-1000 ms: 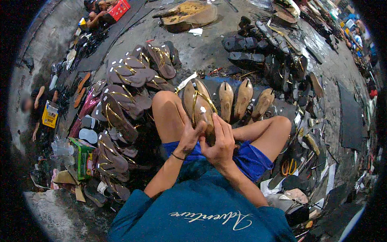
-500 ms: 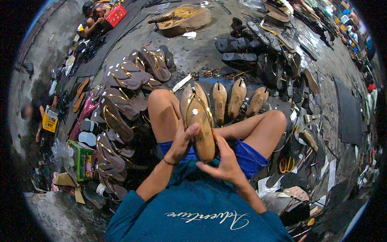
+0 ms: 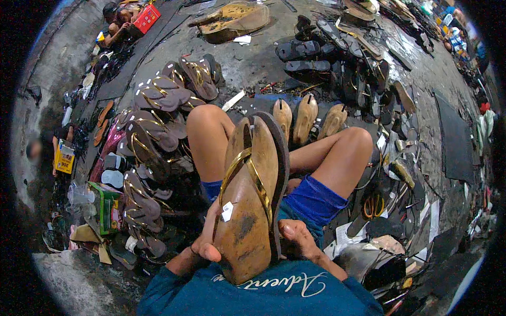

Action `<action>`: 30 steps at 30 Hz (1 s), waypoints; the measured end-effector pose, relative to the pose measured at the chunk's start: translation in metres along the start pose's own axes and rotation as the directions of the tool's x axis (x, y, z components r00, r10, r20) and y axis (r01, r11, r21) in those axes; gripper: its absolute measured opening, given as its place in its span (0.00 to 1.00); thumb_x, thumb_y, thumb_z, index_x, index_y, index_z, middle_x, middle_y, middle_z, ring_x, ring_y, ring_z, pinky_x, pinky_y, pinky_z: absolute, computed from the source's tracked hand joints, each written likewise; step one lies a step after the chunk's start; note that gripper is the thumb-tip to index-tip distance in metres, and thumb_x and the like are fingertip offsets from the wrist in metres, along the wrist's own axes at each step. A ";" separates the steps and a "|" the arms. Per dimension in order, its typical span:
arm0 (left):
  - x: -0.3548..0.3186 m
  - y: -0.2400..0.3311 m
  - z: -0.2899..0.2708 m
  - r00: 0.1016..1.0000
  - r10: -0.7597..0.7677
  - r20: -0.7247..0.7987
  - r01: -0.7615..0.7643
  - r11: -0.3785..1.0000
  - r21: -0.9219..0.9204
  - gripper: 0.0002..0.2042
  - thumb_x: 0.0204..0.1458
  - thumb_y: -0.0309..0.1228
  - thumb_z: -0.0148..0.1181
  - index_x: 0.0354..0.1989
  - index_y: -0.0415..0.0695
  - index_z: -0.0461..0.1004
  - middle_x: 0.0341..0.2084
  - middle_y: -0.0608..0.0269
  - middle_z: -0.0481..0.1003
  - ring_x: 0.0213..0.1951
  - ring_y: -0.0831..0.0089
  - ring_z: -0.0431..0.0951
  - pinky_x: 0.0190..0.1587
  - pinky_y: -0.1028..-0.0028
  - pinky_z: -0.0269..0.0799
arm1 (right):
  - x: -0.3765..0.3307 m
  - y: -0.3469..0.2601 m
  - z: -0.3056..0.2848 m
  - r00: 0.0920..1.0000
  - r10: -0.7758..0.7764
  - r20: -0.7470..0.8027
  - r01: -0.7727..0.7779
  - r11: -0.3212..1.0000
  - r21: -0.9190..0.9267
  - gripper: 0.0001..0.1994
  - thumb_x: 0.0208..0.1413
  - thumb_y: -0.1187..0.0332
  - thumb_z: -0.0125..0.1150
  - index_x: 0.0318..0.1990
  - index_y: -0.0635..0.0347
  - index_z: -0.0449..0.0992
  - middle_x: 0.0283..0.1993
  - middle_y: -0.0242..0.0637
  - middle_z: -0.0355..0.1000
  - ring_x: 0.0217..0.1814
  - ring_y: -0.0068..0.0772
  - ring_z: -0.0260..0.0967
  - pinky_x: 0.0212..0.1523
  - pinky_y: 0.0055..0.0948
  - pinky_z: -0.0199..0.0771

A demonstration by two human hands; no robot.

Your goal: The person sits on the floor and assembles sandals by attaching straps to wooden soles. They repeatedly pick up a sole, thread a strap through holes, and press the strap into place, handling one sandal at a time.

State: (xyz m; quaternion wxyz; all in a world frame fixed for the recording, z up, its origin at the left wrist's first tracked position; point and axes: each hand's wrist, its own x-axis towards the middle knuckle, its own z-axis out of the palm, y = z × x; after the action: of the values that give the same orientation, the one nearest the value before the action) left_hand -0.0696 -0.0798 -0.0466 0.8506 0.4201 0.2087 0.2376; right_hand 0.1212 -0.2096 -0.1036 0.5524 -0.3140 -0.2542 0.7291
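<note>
I'm in a sandal workshop — I hold a wooden foot form (image 3: 245, 216), three more forms (image 3: 305, 122) sit ahead, gold-strapped sandals (image 3: 146, 146) heap up at my left, and scissors (image 3: 373, 206) lie among scraps (image 3: 345, 234) on the grimy floor (image 3: 237, 63).

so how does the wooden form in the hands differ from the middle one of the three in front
The held form carries a gold strap and has a dark sole against it; the middle form shows neither. The held form is gripped by the left hand, while the middle form sits unheld beyond the right leg. The held form looks far larger in this view than the middle form. Both are brown and slit at the toe end.
</note>
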 end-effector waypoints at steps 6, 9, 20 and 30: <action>0.005 0.012 0.021 0.998 0.035 0.050 -0.034 0.999 -0.005 0.70 0.18 0.61 0.78 0.68 0.39 0.39 0.60 0.51 0.58 0.61 0.60 0.62 0.62 0.60 0.60 | 0.023 0.025 -0.019 0.945 0.306 0.117 -0.304 0.952 -0.035 0.20 0.62 0.56 0.52 0.50 0.66 0.72 0.42 0.35 0.72 0.43 0.26 0.69 0.46 0.25 0.70; 0.027 0.023 0.036 0.992 0.120 0.045 -0.120 0.993 -0.005 0.68 0.19 0.59 0.79 0.67 0.40 0.40 0.59 0.50 0.59 0.60 0.60 0.64 0.60 0.60 0.63 | 0.060 0.100 -0.028 0.996 -0.005 -0.084 -0.010 0.985 -0.172 0.16 0.64 0.59 0.50 0.48 0.63 0.70 0.43 0.32 0.70 0.43 0.22 0.67 0.47 0.26 0.70; 0.080 0.010 0.042 0.883 0.422 -0.207 -0.219 0.759 0.613 0.62 0.26 0.50 0.81 0.65 0.36 0.41 0.56 0.50 0.60 0.60 0.59 0.63 0.63 0.63 0.60 | 0.035 -0.045 0.006 0.881 -0.473 -0.008 0.282 0.539 -0.794 0.55 0.35 0.53 0.78 0.68 0.65 0.49 0.66 0.45 0.57 0.67 0.42 0.57 0.67 0.38 0.53; 0.088 0.038 0.040 0.868 0.433 0.242 -0.274 0.011 0.962 0.17 0.58 0.43 0.55 0.41 0.42 0.80 0.39 0.56 0.78 0.45 0.61 0.72 0.48 0.65 0.65 | 0.023 -0.048 0.012 0.889 -0.283 -0.360 0.432 0.780 0.454 0.47 0.37 0.55 0.57 0.68 0.64 0.50 0.64 0.52 0.60 0.63 0.54 0.62 0.64 0.48 0.62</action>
State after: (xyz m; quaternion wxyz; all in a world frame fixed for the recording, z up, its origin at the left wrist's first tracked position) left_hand 0.0142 -0.0331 -0.0072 0.2546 0.8945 0.2506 0.2689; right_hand 0.1383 -0.1756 -0.0651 0.7752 -0.1947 -0.0236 0.6005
